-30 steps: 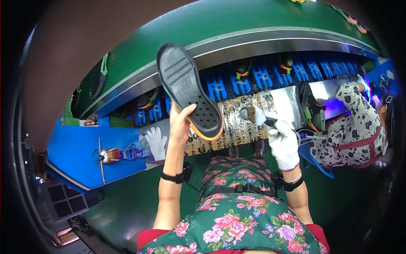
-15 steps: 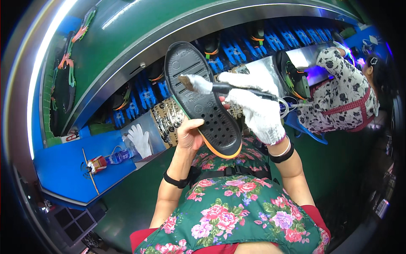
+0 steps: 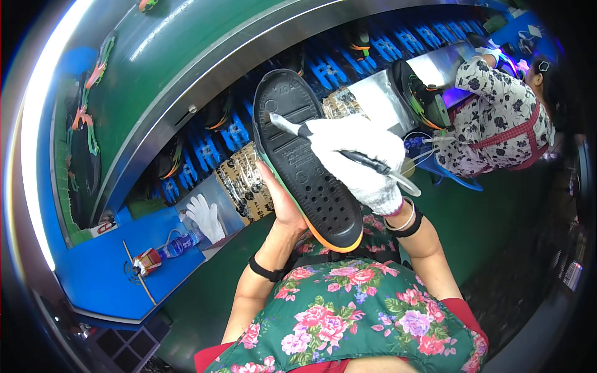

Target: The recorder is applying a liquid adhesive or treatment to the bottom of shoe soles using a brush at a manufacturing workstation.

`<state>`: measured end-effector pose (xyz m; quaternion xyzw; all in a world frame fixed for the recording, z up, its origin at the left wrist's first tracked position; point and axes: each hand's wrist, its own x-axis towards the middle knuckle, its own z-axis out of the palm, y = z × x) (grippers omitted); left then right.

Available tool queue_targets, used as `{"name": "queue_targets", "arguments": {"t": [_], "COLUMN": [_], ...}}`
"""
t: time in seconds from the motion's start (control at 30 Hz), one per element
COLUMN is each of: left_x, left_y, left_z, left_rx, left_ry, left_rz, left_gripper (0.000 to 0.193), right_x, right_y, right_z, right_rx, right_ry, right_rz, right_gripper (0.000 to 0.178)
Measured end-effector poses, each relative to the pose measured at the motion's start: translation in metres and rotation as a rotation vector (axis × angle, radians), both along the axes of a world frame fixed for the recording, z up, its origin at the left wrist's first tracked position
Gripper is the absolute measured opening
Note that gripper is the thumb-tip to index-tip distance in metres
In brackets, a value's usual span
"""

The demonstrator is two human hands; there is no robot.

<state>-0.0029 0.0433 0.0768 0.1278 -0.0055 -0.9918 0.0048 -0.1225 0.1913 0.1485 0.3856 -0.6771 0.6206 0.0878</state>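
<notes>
A black shoe sole is held upright and tilted in front of me, its inner face turned up. That face has grooves at the far end and rows of round holes at the near end; green and orange trim runs along the edge. My bare left hand supports it from beneath at the left side, fingers hidden behind it. My right hand, in a white knit glove, grips a brush with a black handle and a hose at its rear. The pale brush tip lies over the sole's grooved end, apparently touching it.
Beyond the sole runs a line of blue racks bearing shoes. At right, a black shoe stands near a seated co-worker. A blue table at left holds a plastic bottle; a white glove lies nearby.
The brush has come down onto the sole's grooved end, and my right hand now sits over the sole. My left thumb has left the inner face for the side. The sole is slightly lower in view.
</notes>
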Motion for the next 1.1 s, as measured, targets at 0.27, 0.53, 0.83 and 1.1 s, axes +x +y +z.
{"name": "queue_targets", "arguments": {"t": [0.27,0.53,0.83,1.1], "left_x": [-0.017,-0.043,-0.05,-0.037], "left_y": [0.035,0.051,0.064,0.079], "left_z": [0.01,0.002,0.002,-0.024], "left_rx": [-0.772,-0.183,-0.034,-0.298], "left_ry": [-0.216,0.105,0.108,-0.028], "left_rz": [-0.178,-0.247,-0.227,-0.162], "left_gripper": [0.111,0.12,0.128,0.122], "right_x": [-0.012,-0.021,-0.021,-0.029], "right_y": [0.02,0.04,0.059,0.067], "right_z": [0.003,-0.005,-0.014,-0.018], "right_rx": [0.268,-0.027,-0.027,0.175], "right_ry": [0.308,-0.35,-0.354,0.188], "right_rz": [-0.141,-0.101,-0.002,0.104], "right_gripper": [0.046,0.032,0.018,0.036]}}
